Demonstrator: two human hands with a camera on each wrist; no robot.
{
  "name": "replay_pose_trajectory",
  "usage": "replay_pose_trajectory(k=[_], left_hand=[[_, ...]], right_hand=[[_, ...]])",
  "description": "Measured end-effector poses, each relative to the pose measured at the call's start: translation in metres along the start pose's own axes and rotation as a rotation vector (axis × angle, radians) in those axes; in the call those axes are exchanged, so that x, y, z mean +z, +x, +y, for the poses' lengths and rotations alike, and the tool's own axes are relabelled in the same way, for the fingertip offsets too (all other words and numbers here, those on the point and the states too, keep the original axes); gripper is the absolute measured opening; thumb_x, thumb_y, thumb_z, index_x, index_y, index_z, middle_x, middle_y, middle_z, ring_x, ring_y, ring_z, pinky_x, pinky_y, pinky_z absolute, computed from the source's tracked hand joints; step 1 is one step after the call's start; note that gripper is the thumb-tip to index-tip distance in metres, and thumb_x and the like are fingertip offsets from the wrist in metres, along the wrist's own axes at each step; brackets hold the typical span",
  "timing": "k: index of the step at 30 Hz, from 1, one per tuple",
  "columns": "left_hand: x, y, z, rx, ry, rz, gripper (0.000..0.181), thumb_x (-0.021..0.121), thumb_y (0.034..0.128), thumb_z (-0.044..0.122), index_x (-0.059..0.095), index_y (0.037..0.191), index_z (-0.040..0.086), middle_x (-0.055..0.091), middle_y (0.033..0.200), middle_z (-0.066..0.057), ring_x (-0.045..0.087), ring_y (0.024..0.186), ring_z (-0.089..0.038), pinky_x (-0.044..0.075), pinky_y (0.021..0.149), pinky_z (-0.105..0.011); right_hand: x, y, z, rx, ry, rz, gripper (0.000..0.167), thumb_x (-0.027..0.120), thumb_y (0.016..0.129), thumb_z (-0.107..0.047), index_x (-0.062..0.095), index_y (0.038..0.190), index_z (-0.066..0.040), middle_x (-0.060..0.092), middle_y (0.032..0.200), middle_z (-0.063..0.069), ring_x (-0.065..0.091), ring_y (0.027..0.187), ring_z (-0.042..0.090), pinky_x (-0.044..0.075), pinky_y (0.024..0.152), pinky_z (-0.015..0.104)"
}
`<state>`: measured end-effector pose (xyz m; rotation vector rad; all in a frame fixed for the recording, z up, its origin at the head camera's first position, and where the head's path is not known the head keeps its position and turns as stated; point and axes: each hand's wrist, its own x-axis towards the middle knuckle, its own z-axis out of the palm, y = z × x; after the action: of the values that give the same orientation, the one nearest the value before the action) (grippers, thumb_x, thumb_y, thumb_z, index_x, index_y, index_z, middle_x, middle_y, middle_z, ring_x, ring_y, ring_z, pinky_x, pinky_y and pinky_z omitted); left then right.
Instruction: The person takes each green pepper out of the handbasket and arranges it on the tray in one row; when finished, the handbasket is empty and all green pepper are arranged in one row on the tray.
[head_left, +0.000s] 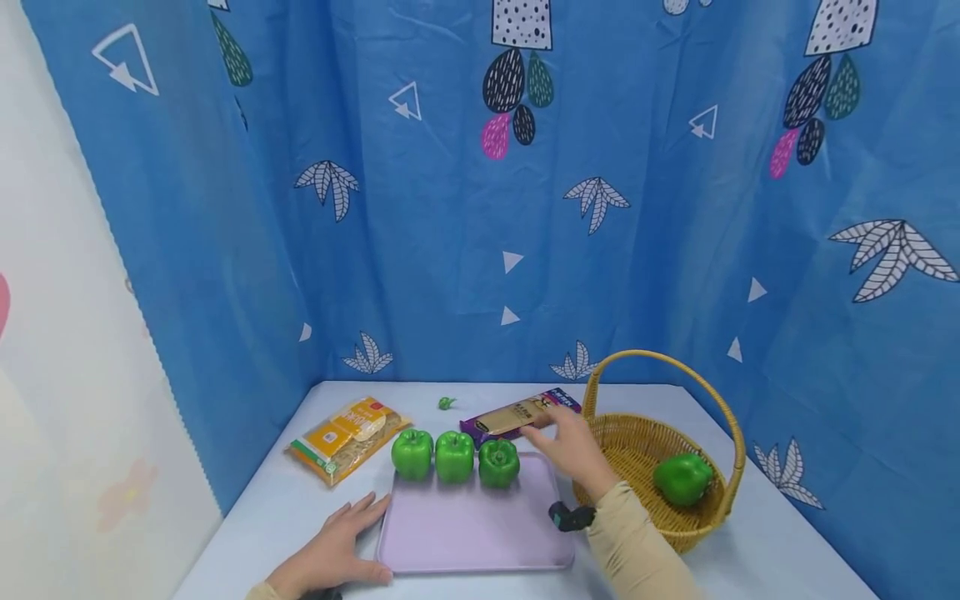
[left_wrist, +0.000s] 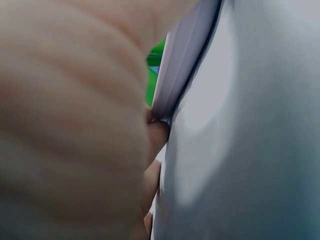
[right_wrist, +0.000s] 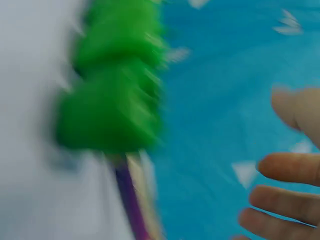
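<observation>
A pale purple tray (head_left: 480,529) lies on the table, with a row of three green bell peppers along its far edge: one at the left (head_left: 412,454), one in the middle (head_left: 454,457) and one at the right (head_left: 498,463). My left hand (head_left: 341,542) rests flat at the tray's left side, fingertips touching its edge in the left wrist view. Raised between the tray and a wicker basket (head_left: 652,425), my right hand (head_left: 573,454) holds nothing; its fingers are spread apart in the right wrist view. Another green bell pepper (head_left: 683,479) lies inside the basket.
Back left lies a yellow pasta bag (head_left: 348,437). Behind the peppers are a small green piece (head_left: 446,403) and a purple and tan packet (head_left: 517,415), partly behind my right hand. A blue curtain (head_left: 450,208) hangs behind the table.
</observation>
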<state>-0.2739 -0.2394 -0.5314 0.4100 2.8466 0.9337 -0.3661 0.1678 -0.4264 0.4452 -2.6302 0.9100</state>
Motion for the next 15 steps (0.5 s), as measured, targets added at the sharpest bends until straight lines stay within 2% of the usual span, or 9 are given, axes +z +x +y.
replay_pose_trajectory(k=[3, 5, 8, 10, 12, 15], left_hand=[[0.001, 0.0, 0.0, 0.015, 0.006, 0.009, 0.114, 0.087, 0.0682, 0.063, 0.041, 0.158, 0.01, 0.033, 0.162, -0.031, 0.021, 0.144, -0.066, 0.016, 0.113, -0.083], [0.001, 0.0, -0.001, 0.023, 0.012, 0.014, 0.114, 0.087, 0.0681, 0.064, 0.041, 0.158, 0.01, 0.033, 0.162, -0.031, 0.022, 0.145, -0.064, 0.015, 0.114, -0.082], [0.002, 0.0, -0.003, 0.024, 0.009, 0.009, 0.114, 0.087, 0.069, 0.064, 0.041, 0.158, 0.009, 0.033, 0.162, -0.031, 0.022, 0.147, -0.063, 0.013, 0.115, -0.081], [0.002, 0.0, -0.003, 0.019, 0.005, 0.004, 0.114, 0.087, 0.0692, 0.063, 0.041, 0.158, 0.009, 0.033, 0.162, -0.031, 0.022, 0.146, -0.064, 0.013, 0.115, -0.081], [0.001, 0.0, -0.004, 0.021, 0.003, 0.001, 0.113, 0.087, 0.0696, 0.063, 0.041, 0.158, 0.009, 0.033, 0.162, -0.031, 0.022, 0.146, -0.065, 0.012, 0.115, -0.081], [0.002, 0.002, -0.002, 0.038, 0.001, 0.007, 0.113, 0.086, 0.0704, 0.063, 0.041, 0.158, 0.008, 0.033, 0.162, -0.031, 0.023, 0.146, -0.063, 0.012, 0.116, -0.081]], right_hand=[[-0.041, -0.001, 0.027, 0.054, -0.19, 0.118, 0.029, 0.07, 0.097, -0.039, 0.072, 0.101, -0.011, 0.07, 0.104, 0.01, 0.065, 0.096, 0.031, 0.055, 0.082, 0.054], [-0.061, -0.005, 0.05, 0.151, -0.325, 0.12, 0.032, 0.068, 0.097, -0.038, 0.071, 0.105, -0.007, 0.068, 0.103, 0.015, 0.062, 0.095, 0.037, 0.05, 0.082, 0.06], [-0.077, -0.015, 0.082, 0.32, -0.44, 0.008, 0.04, 0.068, 0.096, -0.036, 0.069, 0.112, 0.0, 0.063, 0.108, 0.026, 0.054, 0.103, 0.051, 0.039, 0.087, 0.073], [-0.079, -0.023, 0.098, 0.412, -0.448, -0.087, 0.041, 0.069, 0.096, -0.034, 0.068, 0.116, 0.002, 0.058, 0.118, 0.035, 0.047, 0.112, 0.06, 0.033, 0.092, 0.079], [-0.077, -0.028, 0.11, 0.464, -0.428, -0.14, 0.037, 0.07, 0.095, -0.029, 0.069, 0.115, 0.002, 0.051, 0.127, 0.042, 0.039, 0.12, 0.065, 0.03, 0.094, 0.081], [-0.076, -0.031, 0.117, 0.492, -0.409, -0.155, 0.032, 0.068, 0.094, -0.022, 0.069, 0.117, 0.001, 0.042, 0.137, 0.047, 0.026, 0.129, 0.07, 0.025, 0.096, 0.086]])
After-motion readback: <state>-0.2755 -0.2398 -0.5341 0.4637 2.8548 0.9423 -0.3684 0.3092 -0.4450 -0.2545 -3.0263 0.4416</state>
